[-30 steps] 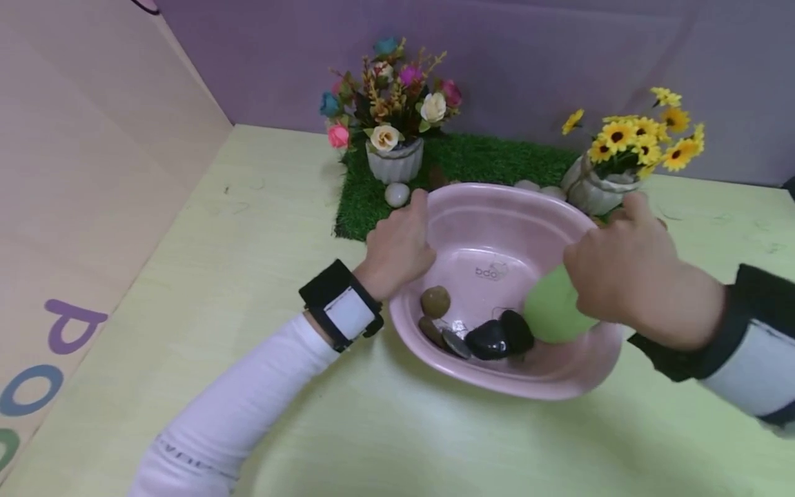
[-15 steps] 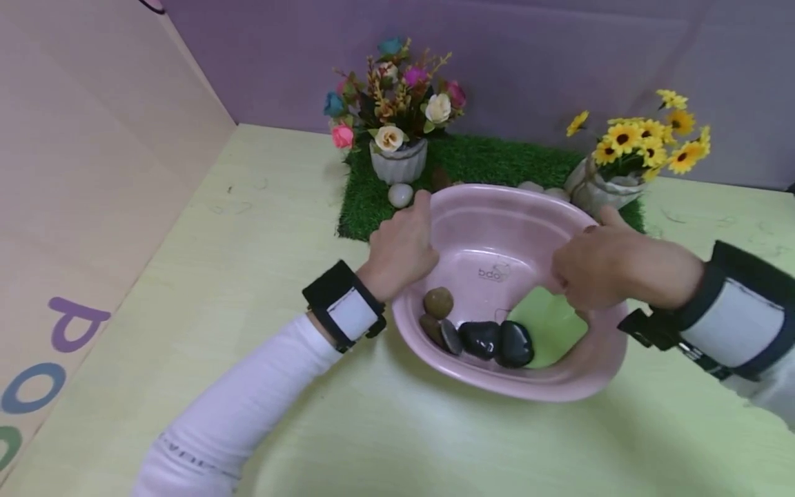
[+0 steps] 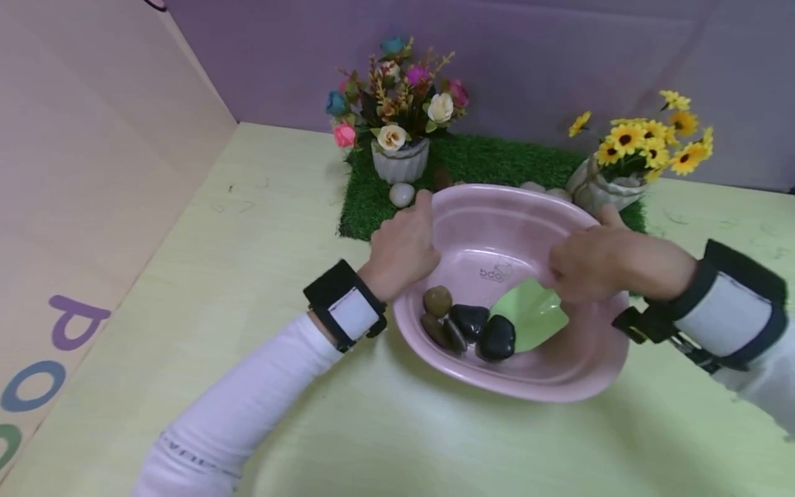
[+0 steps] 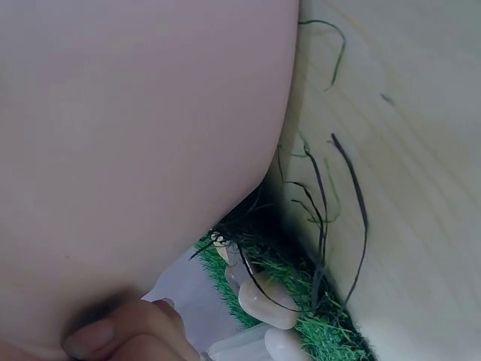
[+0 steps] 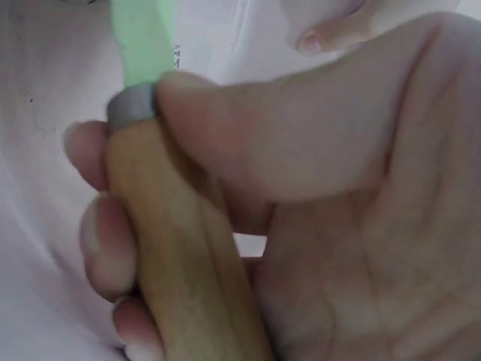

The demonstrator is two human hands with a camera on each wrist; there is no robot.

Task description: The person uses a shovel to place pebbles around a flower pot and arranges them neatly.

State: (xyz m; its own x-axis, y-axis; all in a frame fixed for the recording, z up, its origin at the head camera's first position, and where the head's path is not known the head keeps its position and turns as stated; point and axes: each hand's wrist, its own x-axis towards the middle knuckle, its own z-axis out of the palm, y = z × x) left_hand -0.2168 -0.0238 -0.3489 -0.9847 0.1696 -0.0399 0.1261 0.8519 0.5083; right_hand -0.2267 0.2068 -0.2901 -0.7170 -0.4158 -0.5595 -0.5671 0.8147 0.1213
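Observation:
A pink oval basin [image 3: 509, 207] stands at the centre of the head view, with a printed logo inside. My left hand [image 3: 405, 245] grips its left rim; in the left wrist view the fingertips [image 4: 94, 338] curl at the basin's edge. My right hand [image 3: 590, 262] holds a green spatula [image 3: 531, 314] by its wooden handle [image 5: 173, 226], below a grey metal collar. The blade is down inside the basin, against or very close to two shiny black stones [image 3: 497, 338]. Left of them lie a round brown stone [image 3: 437, 301] and flatter dark stones [image 3: 455, 336].
Behind the basin lies artificial grass [image 3: 497, 159] with pale pebbles [image 3: 401, 195]. A pot of mixed flowers [image 3: 400, 160] stands back left, a tilted pot of yellow flowers [image 3: 596, 190] back right. The pale table [image 3: 298, 428] meets a purple wall [image 3: 528, 69].
My right hand has lowered the spatula into the basin and moved it left. The two black stones have shifted left, towards the other stones. My left hand stays on the rim.

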